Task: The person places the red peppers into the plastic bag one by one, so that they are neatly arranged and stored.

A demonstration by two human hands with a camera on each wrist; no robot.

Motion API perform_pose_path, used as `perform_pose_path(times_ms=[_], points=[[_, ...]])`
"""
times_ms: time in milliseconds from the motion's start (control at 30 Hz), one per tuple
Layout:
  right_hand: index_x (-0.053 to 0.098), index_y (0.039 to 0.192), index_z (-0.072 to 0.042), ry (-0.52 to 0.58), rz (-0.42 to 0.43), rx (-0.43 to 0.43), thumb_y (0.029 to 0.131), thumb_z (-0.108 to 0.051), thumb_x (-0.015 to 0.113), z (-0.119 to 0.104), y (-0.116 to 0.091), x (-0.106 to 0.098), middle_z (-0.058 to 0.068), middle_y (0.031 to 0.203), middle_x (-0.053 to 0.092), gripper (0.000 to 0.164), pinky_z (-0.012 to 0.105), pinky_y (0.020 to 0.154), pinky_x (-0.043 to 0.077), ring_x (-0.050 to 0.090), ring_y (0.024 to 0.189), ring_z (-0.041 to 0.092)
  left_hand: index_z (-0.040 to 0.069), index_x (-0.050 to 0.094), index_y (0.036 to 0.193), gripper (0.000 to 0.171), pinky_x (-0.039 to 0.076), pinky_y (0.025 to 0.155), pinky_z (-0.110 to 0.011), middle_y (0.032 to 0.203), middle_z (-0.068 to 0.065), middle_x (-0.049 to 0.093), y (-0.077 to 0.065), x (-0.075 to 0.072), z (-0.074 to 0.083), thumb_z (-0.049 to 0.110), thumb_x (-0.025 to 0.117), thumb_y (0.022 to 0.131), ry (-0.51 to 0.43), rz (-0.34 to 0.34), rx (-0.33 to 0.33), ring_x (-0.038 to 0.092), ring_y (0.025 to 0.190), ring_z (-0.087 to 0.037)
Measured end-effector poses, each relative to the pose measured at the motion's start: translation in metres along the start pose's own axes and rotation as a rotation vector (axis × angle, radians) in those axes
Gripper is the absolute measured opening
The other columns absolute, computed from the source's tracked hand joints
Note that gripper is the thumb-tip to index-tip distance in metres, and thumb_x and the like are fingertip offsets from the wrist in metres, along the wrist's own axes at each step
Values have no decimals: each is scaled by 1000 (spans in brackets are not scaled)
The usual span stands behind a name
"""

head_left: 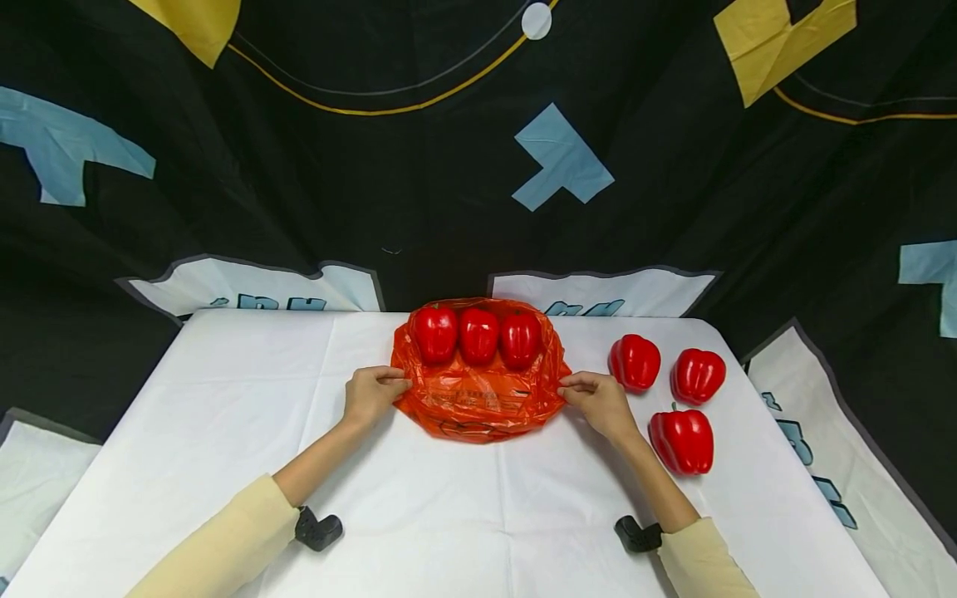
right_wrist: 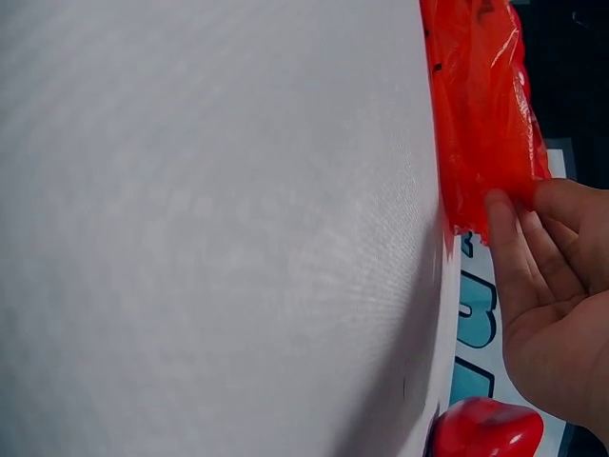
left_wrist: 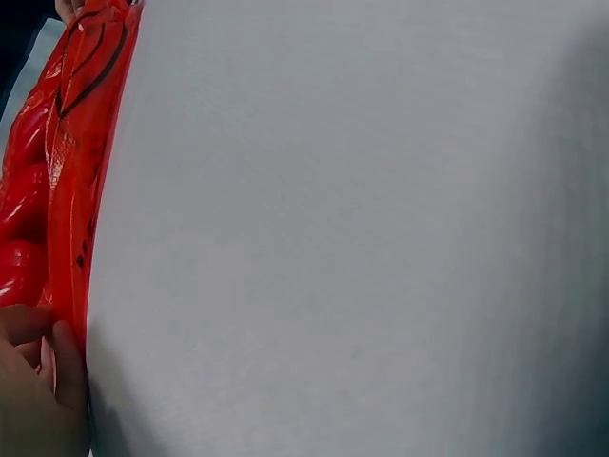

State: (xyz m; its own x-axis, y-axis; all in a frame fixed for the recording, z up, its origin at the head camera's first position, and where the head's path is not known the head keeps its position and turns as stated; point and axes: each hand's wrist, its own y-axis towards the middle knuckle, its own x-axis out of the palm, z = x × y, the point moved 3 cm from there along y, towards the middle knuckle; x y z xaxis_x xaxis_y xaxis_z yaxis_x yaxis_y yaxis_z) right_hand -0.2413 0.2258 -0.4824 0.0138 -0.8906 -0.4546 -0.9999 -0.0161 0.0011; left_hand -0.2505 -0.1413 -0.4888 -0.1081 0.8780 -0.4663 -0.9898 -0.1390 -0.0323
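Orange-red plastic bag (head_left: 478, 409) sits mid-bench, toward the far edge, spread out, crumpled rim all round, dark print on its front. Nearest: two pale yellow sleeves, left (head_left: 224, 540) and right (head_left: 706, 561), at the bottom of the head view. Black wrist device (head_left: 320, 531) by the left cuff, another black wrist device (head_left: 638, 536) by the right one, both over the white-covered bench (head_left: 419, 515). Next, front loose pepper (head_left: 681, 441), red, glossy, stem up, just beside the right forearm. Then the hands, one each side of the bag. Left hand (head_left: 374, 396) grip nearly closed, thumb and fingers pinching the bag's left edge; left wrist view crops most of this hand, so how firm the pinch is can't really be told. Right hand (head_left: 596, 403) grip the same, thumb against fairly straight fingers, bag's right edge between them. Two more loose red peppers off to the right, rear left one (head_left: 635, 363) and rear right one (head_left: 699, 376), near each other, apart from the bag. Three bagged peppers (head_left: 478, 336), also red, side by side in a row in the far half of the bag. Behind the bench: white banner pieces (head_left: 292, 285) with blue lettering, then black cloth (head_left: 449, 199) with blue patches (head_left: 564, 158), yellow shapes (head_left: 785, 50) and thin curved lines.
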Motion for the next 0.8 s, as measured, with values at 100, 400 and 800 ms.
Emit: perform_pose_path(times_ms=[100, 400, 800], points=[[75, 103, 3, -3, -3, 1, 91, -4, 72, 0, 0, -1, 13, 95, 74, 14, 30, 75, 59, 71, 84, 24, -4, 76, 103, 19, 49, 61, -16, 86, -12, 75, 0, 1, -1, 8, 75, 88, -53, -5, -28, 68, 70, -11], [73, 107, 2, -42, -24, 38, 92, -5, 70, -3, -4, -6, 12, 98, 74, 17, 31, 77, 58, 71, 88, 24, -6, 74, 107, 20, 53, 62, -16, 93, -15, 74, -1, 3, -2, 7, 72, 91, -204, 9, -89, 67, 68, -8], [73, 107, 2, -68, -23, 23, 92, -5, 70, -2, -4, -5, 11, 94, 73, 17, 28, 74, 58, 70, 84, 24, -8, 67, 105, 24, 57, 66, -21, 87, -8, 72, -4, 10, -1, 9, 74, 90, -340, -15, -203, 67, 67, -6]])
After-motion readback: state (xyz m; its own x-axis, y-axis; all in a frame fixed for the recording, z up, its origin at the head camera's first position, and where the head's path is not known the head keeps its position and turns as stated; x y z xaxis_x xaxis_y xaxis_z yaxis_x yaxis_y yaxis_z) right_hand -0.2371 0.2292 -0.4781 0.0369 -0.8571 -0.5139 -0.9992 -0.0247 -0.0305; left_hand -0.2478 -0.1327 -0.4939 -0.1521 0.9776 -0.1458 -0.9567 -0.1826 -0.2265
